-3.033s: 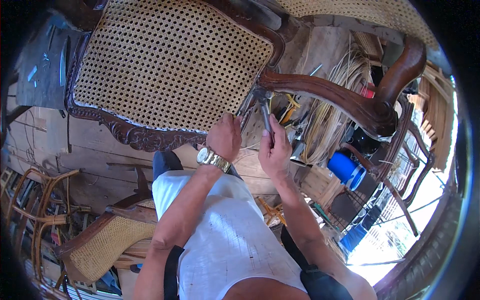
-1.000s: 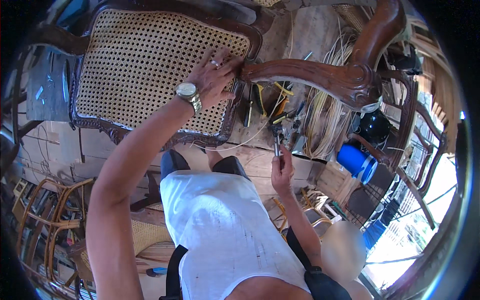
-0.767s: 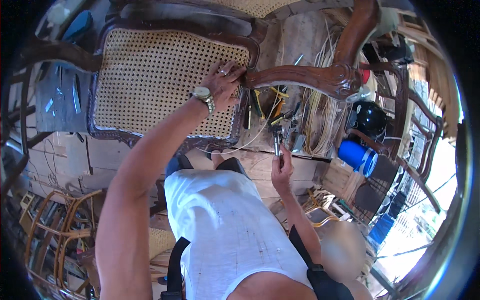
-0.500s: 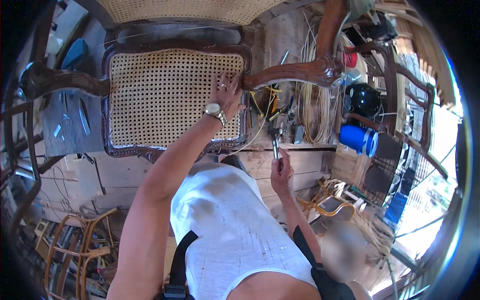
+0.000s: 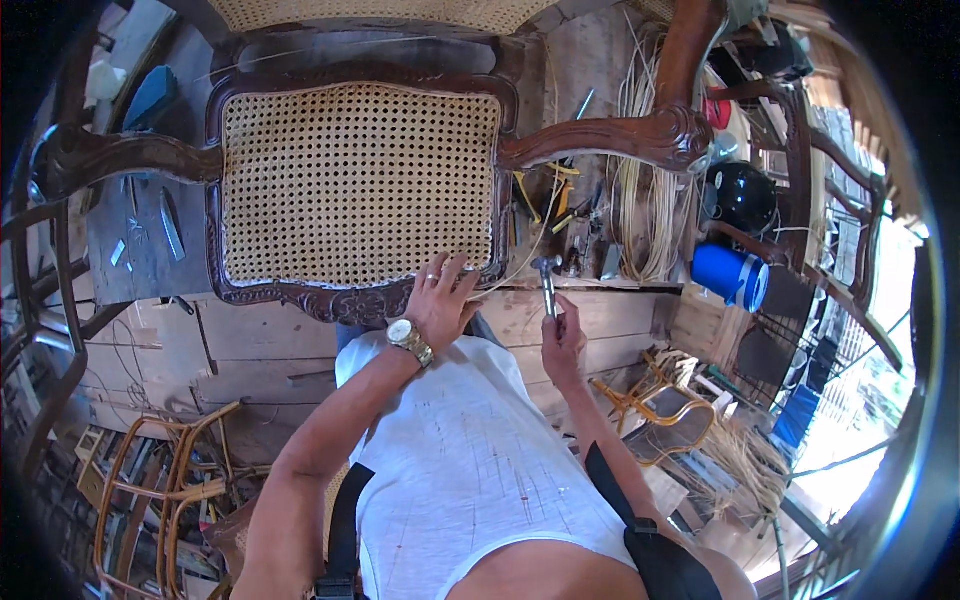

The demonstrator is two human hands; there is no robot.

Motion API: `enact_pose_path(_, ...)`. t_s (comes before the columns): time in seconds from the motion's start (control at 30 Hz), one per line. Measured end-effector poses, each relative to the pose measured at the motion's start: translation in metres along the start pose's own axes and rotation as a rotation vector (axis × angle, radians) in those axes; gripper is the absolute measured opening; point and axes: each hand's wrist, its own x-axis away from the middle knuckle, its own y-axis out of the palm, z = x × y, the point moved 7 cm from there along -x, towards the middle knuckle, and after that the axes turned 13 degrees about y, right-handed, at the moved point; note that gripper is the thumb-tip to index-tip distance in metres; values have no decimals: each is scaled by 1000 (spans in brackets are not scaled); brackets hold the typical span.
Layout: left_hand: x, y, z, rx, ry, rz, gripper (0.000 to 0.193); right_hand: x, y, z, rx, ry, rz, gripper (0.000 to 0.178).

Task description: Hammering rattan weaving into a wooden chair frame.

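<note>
A dark carved wooden chair [image 5: 350, 305] lies before me with its woven cane panel [image 5: 360, 180] facing up. My left hand [image 5: 438, 305], wearing a ring and a wristwatch, rests with its fingers stretched over the panel's near edge, close to the right corner. A pale cane strand [image 5: 520, 270] runs from beside that hand toward the far right. To the right of the chair, my right hand [image 5: 565, 340] is closed around the handle of a hammer [image 5: 547, 285]. The hammer's metal head points away from me, near the bench edge.
Carved chair legs [image 5: 610, 140] reach out on both sides. Right of the panel lie yellow-handled tools [image 5: 560, 218] and a bundle of cane strands [image 5: 645, 210]. A blue container [image 5: 730, 278] stands beyond them. Rattan frames [image 5: 165, 490] lie at lower left.
My left hand has slid from the panel's right side toward me, to its near edge. The hammer stays in my right hand, almost unmoved. The view has shifted slightly.
</note>
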Motion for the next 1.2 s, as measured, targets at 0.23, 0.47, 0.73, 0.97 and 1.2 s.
enact_pose_path(0.23, -62, 33, 12, -189, -54, -16, 55, -25, -14, 20, -1, -54, -36, 39)
enact_pose_path(0.47, -97, 93, 42, -296, -44, -188, 60, -37, -45, 51, -23, -20, -118, 39)
enact_pose_path(0.73, -66, 73, 45, -248, -298, 51, 52, -83, -78, 79, -26, -201, -150, 34)
enact_pose_path(0.97, 19, 22, 49, -318, -505, 242, 51, -109, -106, 113, -96, -233, -60, 41)
enact_pose_path(1.2, 111, -75, 13, -554, -689, 385, 52, -110, -76, 128, -94, -225, -94, 41)
